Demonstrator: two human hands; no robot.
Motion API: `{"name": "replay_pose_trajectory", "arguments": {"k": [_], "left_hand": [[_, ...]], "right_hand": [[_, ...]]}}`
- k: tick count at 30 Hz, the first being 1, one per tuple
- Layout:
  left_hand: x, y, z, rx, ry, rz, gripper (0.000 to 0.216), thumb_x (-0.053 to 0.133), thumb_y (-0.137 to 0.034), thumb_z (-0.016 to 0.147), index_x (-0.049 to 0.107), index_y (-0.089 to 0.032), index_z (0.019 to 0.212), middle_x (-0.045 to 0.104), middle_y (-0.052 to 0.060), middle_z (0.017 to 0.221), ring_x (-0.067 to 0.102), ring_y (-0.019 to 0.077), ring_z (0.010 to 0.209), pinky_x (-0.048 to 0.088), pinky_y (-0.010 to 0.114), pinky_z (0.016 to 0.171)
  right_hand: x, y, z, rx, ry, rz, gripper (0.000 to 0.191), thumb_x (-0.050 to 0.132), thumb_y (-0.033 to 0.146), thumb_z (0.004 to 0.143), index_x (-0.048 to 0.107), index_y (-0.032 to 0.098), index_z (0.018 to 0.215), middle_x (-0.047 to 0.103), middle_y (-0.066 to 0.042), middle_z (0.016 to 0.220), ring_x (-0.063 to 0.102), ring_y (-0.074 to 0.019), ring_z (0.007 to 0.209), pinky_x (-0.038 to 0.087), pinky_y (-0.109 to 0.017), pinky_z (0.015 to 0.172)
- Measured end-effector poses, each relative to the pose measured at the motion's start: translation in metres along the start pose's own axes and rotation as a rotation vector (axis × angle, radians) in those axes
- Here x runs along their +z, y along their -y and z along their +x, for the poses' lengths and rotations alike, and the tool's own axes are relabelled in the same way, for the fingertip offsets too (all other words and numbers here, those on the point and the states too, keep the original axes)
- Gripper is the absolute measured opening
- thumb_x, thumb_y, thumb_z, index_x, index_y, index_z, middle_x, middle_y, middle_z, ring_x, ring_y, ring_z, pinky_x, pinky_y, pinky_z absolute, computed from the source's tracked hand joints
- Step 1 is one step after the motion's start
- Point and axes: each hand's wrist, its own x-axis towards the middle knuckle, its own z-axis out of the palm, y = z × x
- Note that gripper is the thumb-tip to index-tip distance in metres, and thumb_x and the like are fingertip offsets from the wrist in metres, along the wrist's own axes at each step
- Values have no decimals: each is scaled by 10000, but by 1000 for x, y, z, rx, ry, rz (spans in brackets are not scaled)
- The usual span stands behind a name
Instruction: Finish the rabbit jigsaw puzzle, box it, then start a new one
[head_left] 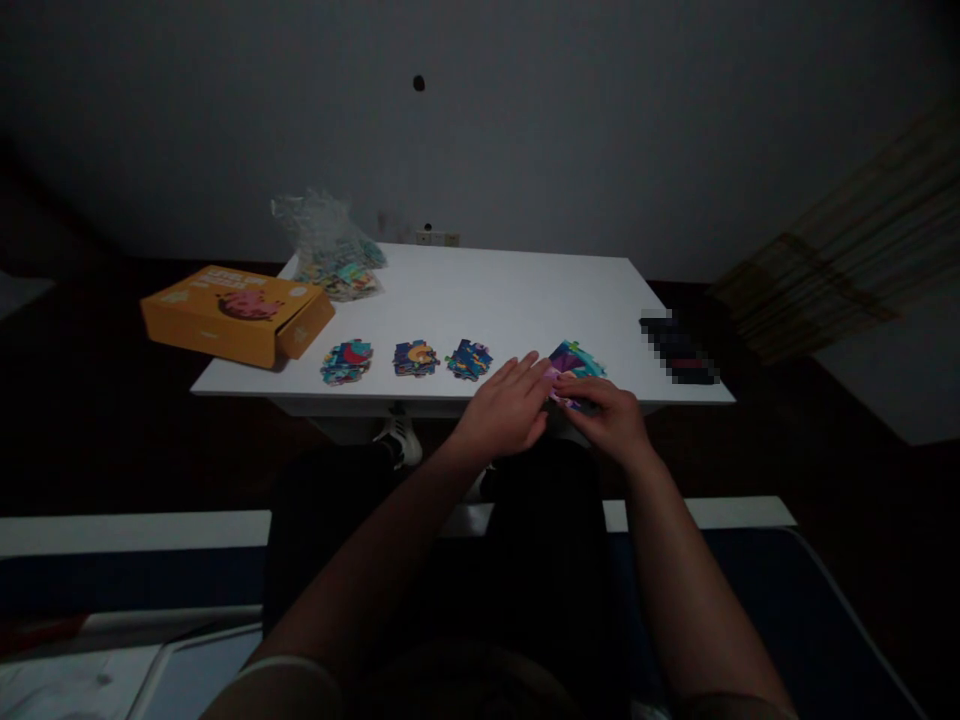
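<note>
My left hand [506, 408] lies palm down at the table's front edge, fingers stretched out, its fingertips touching the left side of a group of purple and teal puzzle pieces [576, 358]. From the right, my right hand [611, 415] has bent fingers and thumb closed on puzzle pieces at the front of that group. How many pieces it grips is hidden by the fingers. To the left lie three small piles: a blue puzzle pile [469, 360], a pile with a yellow moon [415, 358], and one with a red shape [347, 362].
A yellow box [238, 312] stands at the left of the white table [502, 290]. Behind it is a clear plastic bag [334, 250] of puzzle pieces. A blurred dark object [679, 348] sits at the right edge. My knees are under the front edge.
</note>
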Motion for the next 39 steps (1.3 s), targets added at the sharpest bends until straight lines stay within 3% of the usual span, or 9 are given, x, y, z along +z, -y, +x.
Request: {"name": "replay_pose_trajectory", "arguments": {"k": [2, 7, 10, 14, 20, 26, 29, 33, 39], "left_hand": [[11, -10, 9, -19, 69, -28, 608, 644, -277, 1082, 543, -103, 1656, 535, 221, 1792, 483, 366, 1702, 415, 559, 1418], [27, -9, 18, -51, 116, -86, 474, 455, -163, 1145, 651, -193, 1576, 697, 162, 1650, 624, 294, 1593, 491, 542, 1363], [27, -5, 20, -71, 106, -114, 449, 477, -157, 1142, 710, -253, 1513, 739, 132, 1600, 655, 280, 1557, 520, 531, 1340], [20, -4, 21, -99, 126, -144, 422, 490, -158, 1143, 727, -231, 1484, 753, 145, 1576, 693, 280, 1505, 534, 489, 1318], [17, -3, 27, -192, 64, -235, 428, 451, -149, 1162, 659, -181, 1535, 755, 145, 1568, 730, 263, 1438, 598, 452, 1242], [26, -11, 46, -154, 83, -104, 462, 417, -129, 1155, 660, -90, 1546, 670, 225, 1663, 629, 328, 1580, 494, 551, 1355], [23, -14, 47, -176, 91, -82, 476, 419, -133, 1144, 659, -86, 1552, 696, 235, 1627, 668, 336, 1531, 513, 558, 1336], [17, -13, 37, -174, 87, -119, 443, 467, -164, 1130, 693, -154, 1511, 731, 195, 1583, 690, 326, 1483, 551, 539, 1290], [18, -11, 18, -172, 86, -72, 399, 428, -257, 1203, 715, -183, 1471, 732, 187, 1569, 690, 323, 1463, 545, 523, 1279]], "right_hand": [[-4, 1, -2, 23, 3, 67, 130, 845, 330, 935, 915, 353, 1042, 919, -27, 1101, 881, -325, 1102, 693, -585, 1069], [-11, 1, -7, 111, -21, 128, 122, 842, 361, 955, 917, 342, 1049, 918, -31, 1109, 879, -316, 1084, 698, -566, 1067], [-9, -4, -4, 205, -161, 112, 167, 843, 426, 971, 891, 299, 1070, 914, -55, 1075, 879, -312, 992, 723, -528, 963], [-3, -10, 2, 271, -368, 124, 247, 812, 492, 994, 828, 269, 1097, 894, -72, 1027, 857, -303, 918, 715, -467, 849], [3, -6, 5, 239, -235, -14, 295, 631, 482, 1116, 793, 266, 1234, 874, -98, 1167, 832, -310, 1062, 669, -482, 961], [8, -4, 28, 283, -199, 11, 279, 621, 461, 1099, 785, 256, 1193, 874, -86, 1083, 820, -280, 930, 672, -446, 856], [8, -4, 36, 225, -232, 0, 276, 596, 400, 1101, 803, 270, 1230, 882, -90, 1181, 838, -291, 1080, 683, -481, 973], [8, -7, 23, 68, -250, -145, 359, 541, 332, 1131, 801, 305, 1378, 844, -96, 1395, 786, -317, 1325, 626, -578, 1169], [7, -6, -11, -9, -38, -237, 395, 598, 347, 1131, 766, 322, 1487, 791, -104, 1526, 730, -379, 1448, 566, -683, 1232]]}}
